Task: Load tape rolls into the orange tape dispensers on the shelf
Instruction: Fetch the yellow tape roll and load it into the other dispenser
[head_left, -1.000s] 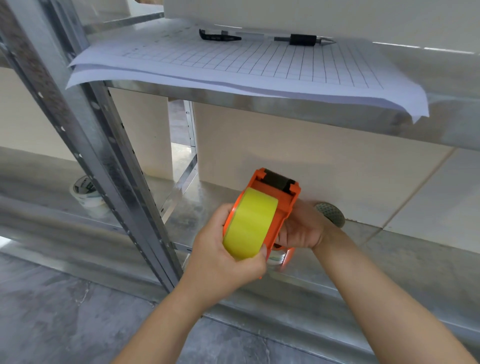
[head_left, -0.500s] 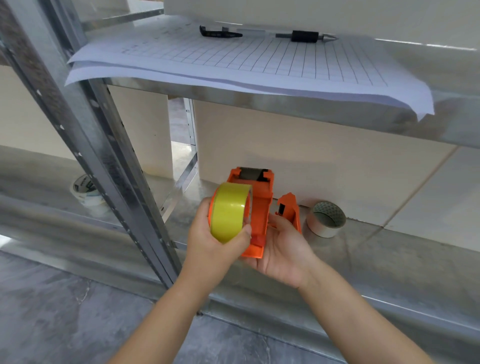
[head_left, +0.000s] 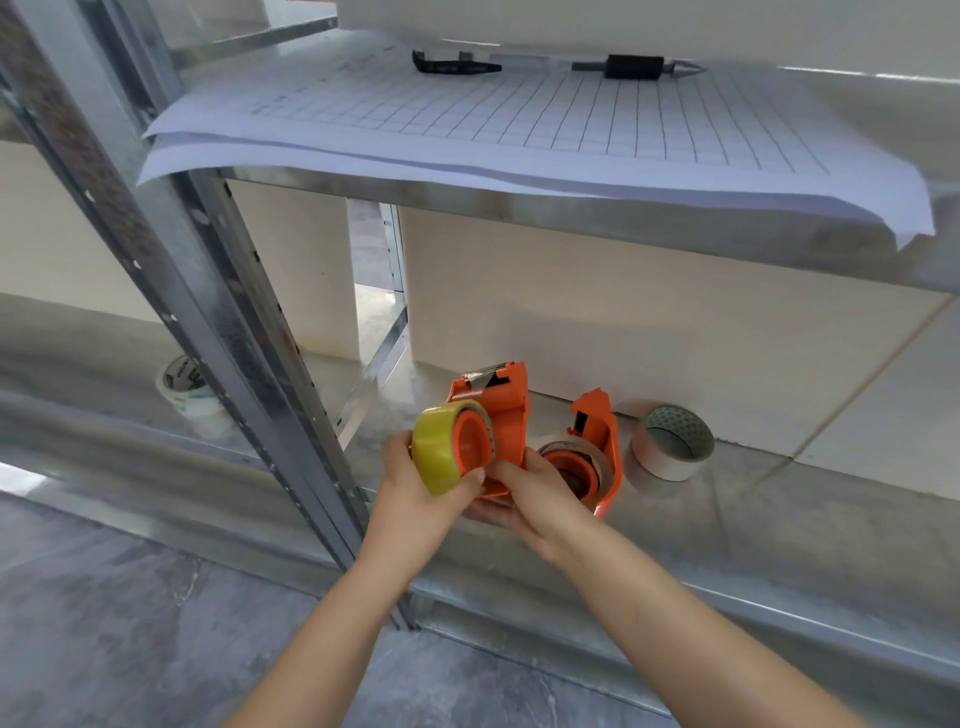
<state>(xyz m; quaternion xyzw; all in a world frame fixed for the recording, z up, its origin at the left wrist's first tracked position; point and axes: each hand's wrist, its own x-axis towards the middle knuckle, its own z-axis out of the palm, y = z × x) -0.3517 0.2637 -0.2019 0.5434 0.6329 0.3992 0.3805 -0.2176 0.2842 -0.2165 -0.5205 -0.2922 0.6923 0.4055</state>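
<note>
A yellow tape roll sits on the orange hub of an orange tape dispenser, held just above the lower metal shelf. My left hand grips the roll from below and the left. My right hand holds the dispenser's base from underneath. A second orange dispenser stands on the shelf just right of my hands, with a near-empty roll on its hub. A white tape roll lies further right against the wall.
A steel upright rises left of my hands. Behind it stands another printed tape roll. The upper shelf carries gridded paper with a pen and a black clip. Grey floor lies below.
The dispenser with the yellow roll has dropped lower and turned, so its orange hub faces me. The second dispenser has come fully into view beside my right hand.
</note>
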